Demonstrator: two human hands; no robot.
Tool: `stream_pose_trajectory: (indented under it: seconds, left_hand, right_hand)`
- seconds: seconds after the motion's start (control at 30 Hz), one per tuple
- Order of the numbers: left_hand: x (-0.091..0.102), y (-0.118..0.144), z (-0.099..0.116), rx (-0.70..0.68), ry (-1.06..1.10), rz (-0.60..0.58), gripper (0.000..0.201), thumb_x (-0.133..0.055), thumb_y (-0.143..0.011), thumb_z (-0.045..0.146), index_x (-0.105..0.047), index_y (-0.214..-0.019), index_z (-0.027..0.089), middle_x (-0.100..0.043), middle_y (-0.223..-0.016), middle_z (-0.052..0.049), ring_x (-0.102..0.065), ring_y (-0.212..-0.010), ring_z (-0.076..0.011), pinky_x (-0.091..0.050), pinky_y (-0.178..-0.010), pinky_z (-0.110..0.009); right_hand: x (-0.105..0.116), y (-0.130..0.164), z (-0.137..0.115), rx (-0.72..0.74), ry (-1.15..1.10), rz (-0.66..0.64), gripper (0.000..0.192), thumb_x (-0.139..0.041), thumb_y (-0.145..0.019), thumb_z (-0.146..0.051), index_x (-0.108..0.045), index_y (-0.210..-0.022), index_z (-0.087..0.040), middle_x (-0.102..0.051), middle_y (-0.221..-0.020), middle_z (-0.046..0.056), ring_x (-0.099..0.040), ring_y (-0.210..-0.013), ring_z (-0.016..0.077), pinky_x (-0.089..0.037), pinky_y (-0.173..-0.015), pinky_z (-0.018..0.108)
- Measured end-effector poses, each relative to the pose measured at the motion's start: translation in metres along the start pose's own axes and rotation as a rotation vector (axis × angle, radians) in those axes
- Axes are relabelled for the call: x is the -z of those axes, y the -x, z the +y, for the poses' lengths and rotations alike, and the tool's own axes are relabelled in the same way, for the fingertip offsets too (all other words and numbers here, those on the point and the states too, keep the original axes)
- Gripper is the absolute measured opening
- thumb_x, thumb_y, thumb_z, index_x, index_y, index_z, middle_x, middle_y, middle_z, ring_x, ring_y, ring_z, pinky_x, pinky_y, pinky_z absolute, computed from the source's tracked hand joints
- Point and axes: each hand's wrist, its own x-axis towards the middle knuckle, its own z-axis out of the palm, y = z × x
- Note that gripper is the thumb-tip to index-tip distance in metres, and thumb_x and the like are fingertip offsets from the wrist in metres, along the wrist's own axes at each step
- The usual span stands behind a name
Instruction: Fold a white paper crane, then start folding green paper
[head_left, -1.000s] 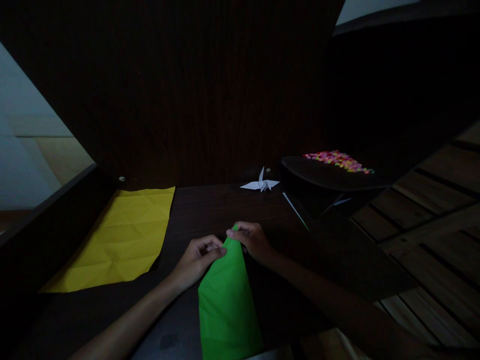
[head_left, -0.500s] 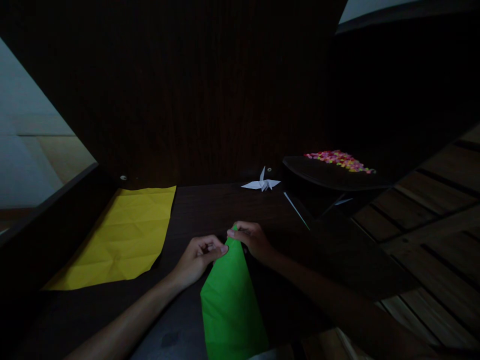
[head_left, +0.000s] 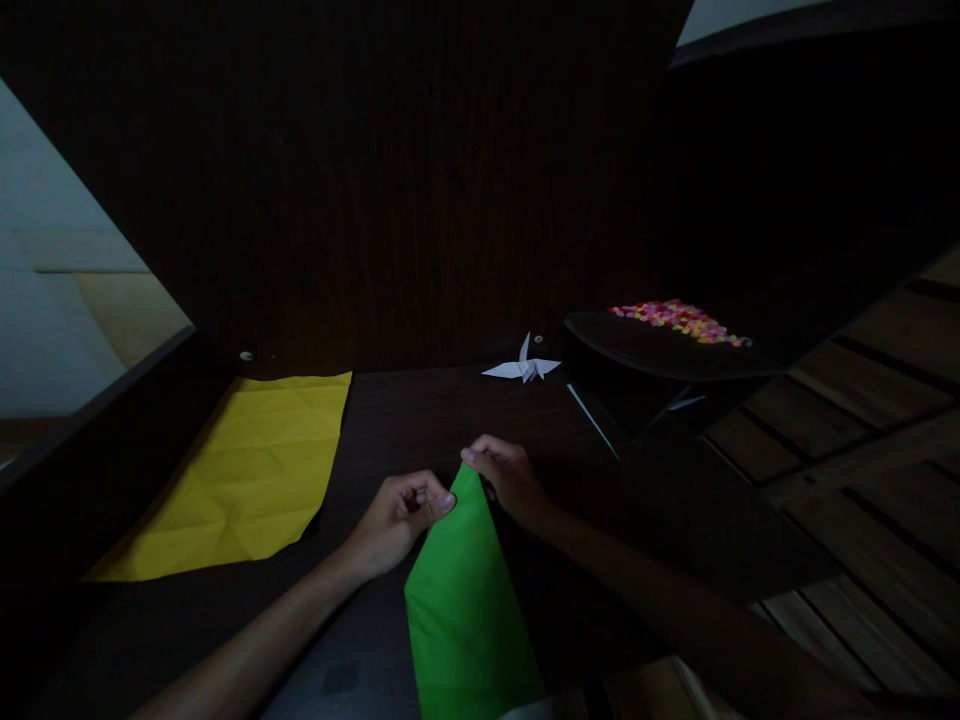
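Observation:
A folded sheet of green paper (head_left: 469, 600) stretches from my hands down past the lower edge of the view, its narrow tip pointing away from me. My left hand (head_left: 401, 515) pinches its left edge a little below the tip, thumb on top. At the tip itself, my right hand (head_left: 506, 480) is closed with thumb and fingertips on the paper; the curled fingers hide the very point. Beyond both hands, a white origami crane (head_left: 523, 370) stands with wings spread near the back panel.
A creased yellow paper sheet (head_left: 247, 470) lies at the left on the dark tabletop (head_left: 405, 420). To the right are a thin pale strip (head_left: 592, 420) and a curved shelf (head_left: 600, 335) bearing a pile of small pink, red and yellow pieces (head_left: 682, 320). Slatted wood (head_left: 877, 440) shows at far right.
My right hand has shifted slightly up and right, its thumb now over the paper's tip. The green paper has moved slightly right. My left hand stays almost in place.

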Motion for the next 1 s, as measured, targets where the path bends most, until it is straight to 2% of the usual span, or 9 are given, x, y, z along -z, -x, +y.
stream_pose_trajectory:
  seconds: [0.3, 0.6, 0.87, 1.0]
  left_hand:
    - [-0.004, 0.0, 0.004, -0.011, -0.003, 0.056, 0.03, -0.069, -0.078, 0.045, -0.064, -0.074, 0.015, -0.052, -0.06, 0.003, -0.046, -0.057, -0.0114, -0.036, -0.056, -0.023]
    - [-0.003, 0.0, 0.004, -0.013, -0.027, 0.082, 0.029, -0.067, -0.08, 0.043, -0.067, -0.074, 0.015, -0.059, -0.062, 0.001, -0.051, -0.058, -0.0125, -0.039, -0.057, -0.024]
    - [-0.003, 0.001, -0.001, 0.043, -0.045, 0.022, 0.031, -0.067, -0.081, 0.044, -0.071, -0.081, 0.014, -0.068, -0.07, -0.004, -0.059, -0.063, -0.0162, -0.045, -0.061, -0.027]
    - [0.0, 0.001, 0.003, 0.008, -0.033, 0.06, 0.029, -0.068, -0.08, 0.043, -0.072, -0.076, 0.014, -0.068, -0.068, -0.003, -0.058, -0.063, -0.0159, -0.044, -0.06, -0.026]
  right_hand:
    - [-0.002, 0.001, 0.001, 0.026, 0.002, -0.021, 0.026, -0.06, -0.078, -0.04, -0.054, -0.061, -0.021, -0.046, -0.054, -0.004, -0.043, -0.051, 0.0109, -0.033, -0.049, 0.023]
    - [-0.003, 0.001, 0.001, -0.03, -0.061, -0.019, 0.027, -0.06, -0.078, -0.041, -0.053, -0.061, -0.021, -0.043, -0.045, -0.007, -0.039, -0.039, 0.0088, -0.029, -0.041, 0.022]
    - [0.002, -0.006, 0.001, -0.037, -0.059, 0.126, 0.028, -0.063, -0.075, -0.041, -0.051, -0.061, -0.021, -0.044, -0.053, -0.006, -0.039, -0.047, 0.0098, -0.031, -0.045, 0.023]
    - [0.003, -0.008, 0.001, -0.1, -0.087, 0.014, 0.031, -0.064, -0.074, -0.045, -0.052, -0.06, -0.02, -0.042, -0.051, -0.006, -0.037, -0.047, 0.0095, -0.029, -0.045, 0.023]
